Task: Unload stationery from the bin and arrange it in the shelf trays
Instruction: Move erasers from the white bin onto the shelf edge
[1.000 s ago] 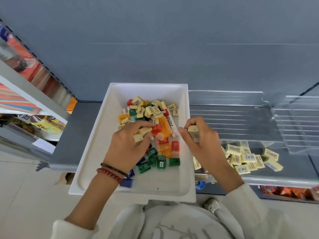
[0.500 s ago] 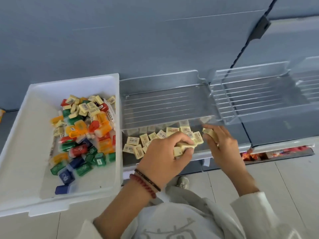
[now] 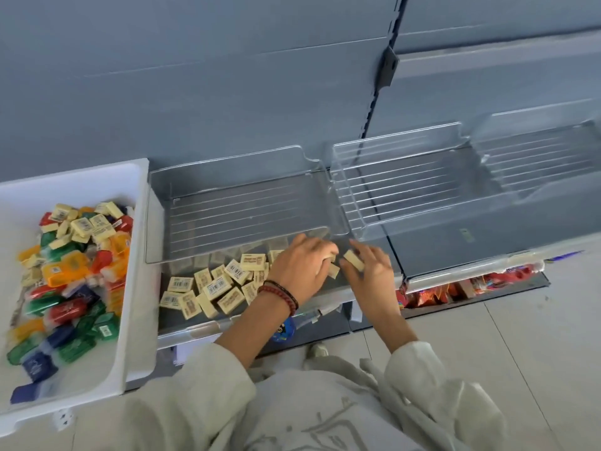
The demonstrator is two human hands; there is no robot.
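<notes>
Grey shelf backing [image 3: 227, 92] is noted behind a row of clear trays. The task is judged partly done: a loose, unaligned heap of cream erasers [image 3: 214, 288] lies at the front of the first clear tray [image 3: 244, 209], while more erasers [image 3: 84, 226] and coloured plastic pieces [image 3: 68, 271] lie in the white bin [image 3: 136, 255] just beside it. One cream eraser [image 3: 353, 260] is pinched in the right grip [image 3: 370, 275]. A second eraser [image 3: 333, 270] is held under the curled fingers of the left grip [image 3: 299, 268]. Both are over the tray's right front corner. The tray's rear floor is bare and the neighbouring tray [image 3: 406, 183] holds nothing. The tray walls are low, so clearance is judged ample.
</notes>
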